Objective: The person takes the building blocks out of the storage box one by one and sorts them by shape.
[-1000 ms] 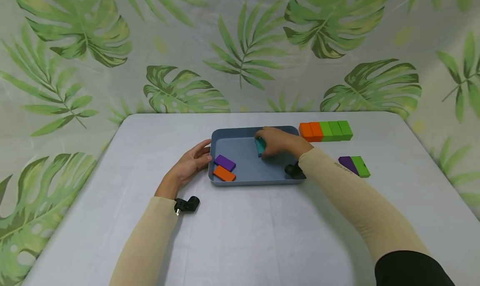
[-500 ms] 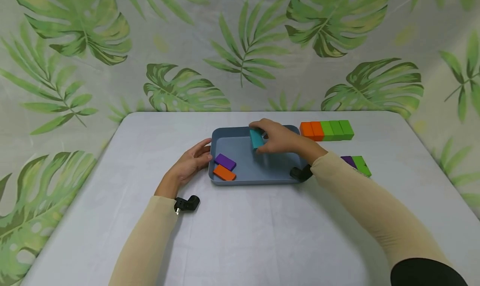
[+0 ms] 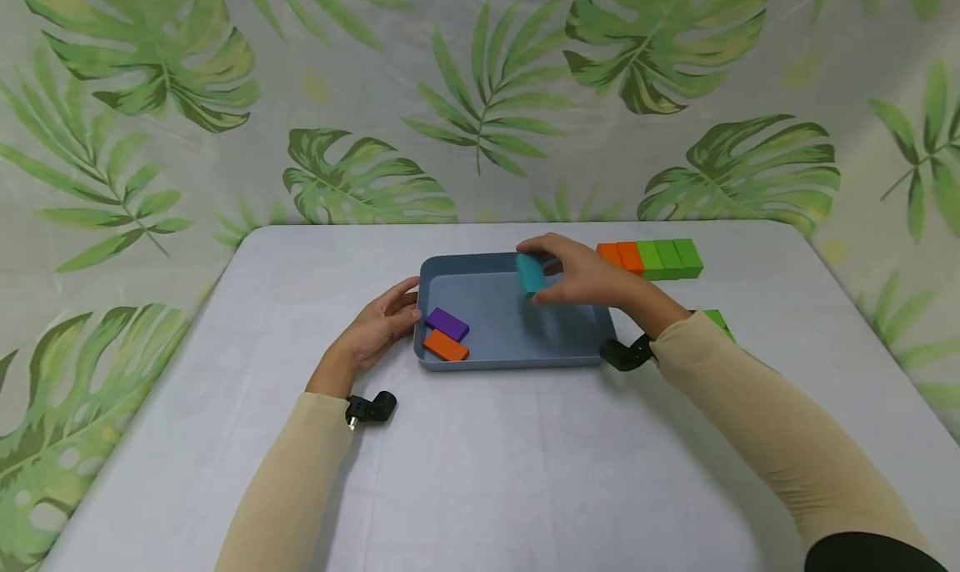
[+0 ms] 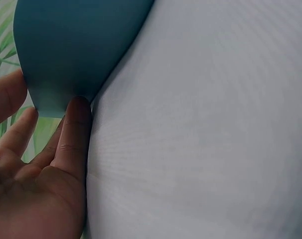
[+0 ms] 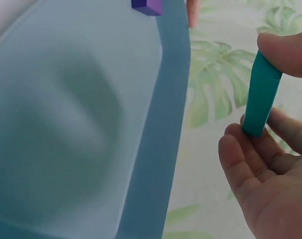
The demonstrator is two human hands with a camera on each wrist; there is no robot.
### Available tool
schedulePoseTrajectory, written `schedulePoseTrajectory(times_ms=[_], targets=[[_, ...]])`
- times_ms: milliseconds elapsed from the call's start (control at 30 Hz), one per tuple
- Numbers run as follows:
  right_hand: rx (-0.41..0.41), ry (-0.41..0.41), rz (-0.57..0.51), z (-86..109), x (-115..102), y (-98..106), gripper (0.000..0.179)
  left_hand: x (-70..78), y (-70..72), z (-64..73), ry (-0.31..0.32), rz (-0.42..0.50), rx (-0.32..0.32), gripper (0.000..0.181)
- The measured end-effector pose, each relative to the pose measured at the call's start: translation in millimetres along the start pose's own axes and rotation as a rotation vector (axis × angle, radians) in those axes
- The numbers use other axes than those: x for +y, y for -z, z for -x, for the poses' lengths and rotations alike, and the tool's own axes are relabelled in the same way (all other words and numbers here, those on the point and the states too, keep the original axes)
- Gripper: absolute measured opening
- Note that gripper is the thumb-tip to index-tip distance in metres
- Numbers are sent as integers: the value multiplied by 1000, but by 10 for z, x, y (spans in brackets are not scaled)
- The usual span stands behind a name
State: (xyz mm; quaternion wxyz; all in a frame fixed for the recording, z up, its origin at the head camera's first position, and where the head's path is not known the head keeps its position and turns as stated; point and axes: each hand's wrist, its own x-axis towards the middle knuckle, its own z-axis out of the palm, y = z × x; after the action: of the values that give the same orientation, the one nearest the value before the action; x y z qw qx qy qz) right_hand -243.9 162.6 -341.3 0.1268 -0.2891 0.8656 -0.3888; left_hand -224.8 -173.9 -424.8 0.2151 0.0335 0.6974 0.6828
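Note:
My right hand (image 3: 592, 276) pinches a teal block (image 3: 529, 274) between thumb and fingers, raised over the back of the blue-grey tray (image 3: 517, 362). In the right wrist view the teal block (image 5: 262, 97) stands on end between the thumb above and the fingertips below. My left hand (image 3: 375, 330) rests against the tray's left end, its fingers extended and touching the outer wall, as the left wrist view shows on the tray (image 4: 76, 50). Inside the tray's front left corner lie a purple block (image 3: 447, 324) and an orange block (image 3: 446, 345), side by side.
Behind the right forearm, a row of orange blocks (image 3: 628, 258) and green blocks (image 3: 669, 258) stands on the white table (image 3: 480, 455). Another green block (image 3: 720, 322) shows partly past the right sleeve. A leaf-print cloth (image 3: 480, 97) hangs behind the table.
My right hand has lifted the teal block from the tray floor and then drawn it a little to the right. My left hand stays at the tray's left end.

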Motion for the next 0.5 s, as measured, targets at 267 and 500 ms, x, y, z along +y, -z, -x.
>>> schedulePoseTrajectory(times_ms=[267, 500], targets=[[2, -5, -50, 216, 63, 116, 70, -1, 1, 1, 6, -5, 7, 68], [35, -57, -46, 484, 109, 271, 71, -14, 5, -10, 1, -4, 4, 68]])
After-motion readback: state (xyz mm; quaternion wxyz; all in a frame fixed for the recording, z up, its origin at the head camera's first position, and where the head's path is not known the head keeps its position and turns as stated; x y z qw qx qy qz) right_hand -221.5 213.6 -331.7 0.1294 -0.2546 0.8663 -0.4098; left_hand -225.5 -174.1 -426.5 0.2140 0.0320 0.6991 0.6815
